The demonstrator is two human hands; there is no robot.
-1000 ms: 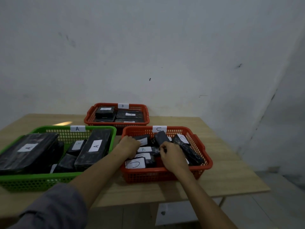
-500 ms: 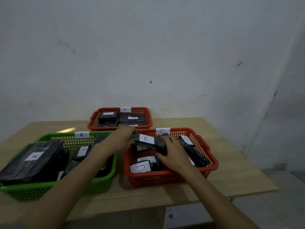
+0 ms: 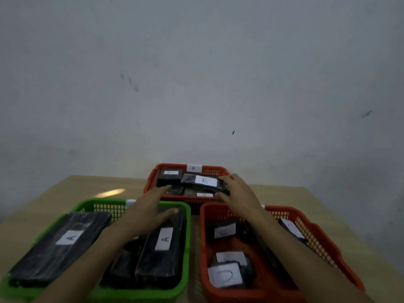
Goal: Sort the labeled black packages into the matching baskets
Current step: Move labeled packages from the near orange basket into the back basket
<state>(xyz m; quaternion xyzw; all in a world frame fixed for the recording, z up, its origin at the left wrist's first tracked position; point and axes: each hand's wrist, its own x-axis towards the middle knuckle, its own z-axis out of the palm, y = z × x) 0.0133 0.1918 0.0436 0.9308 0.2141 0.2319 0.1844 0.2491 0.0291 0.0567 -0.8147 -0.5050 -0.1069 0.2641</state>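
A black package labelled B (image 3: 204, 183) lies over the far red basket B (image 3: 153, 173), on top of other black packages there. My right hand (image 3: 237, 191) grips its right end. My left hand (image 3: 150, 206) hovers open above the far end of the green basket A (image 3: 175, 290), fingers spread, holding nothing. The green basket holds two long packages labelled A (image 3: 162, 239) and smaller ones. The near red basket C (image 3: 204, 226) holds several packages with C labels (image 3: 225, 275); my right forearm crosses over it.
The three baskets stand on a light wooden table (image 3: 65, 189) against a grey wall. The table's right edge runs just beyond the near red basket. Bare tabletop shows at the far left and far right.
The B package has been lifted out of the near red basket and carried forward over the far basket B. My left hand has let go of it and trails behind, open.
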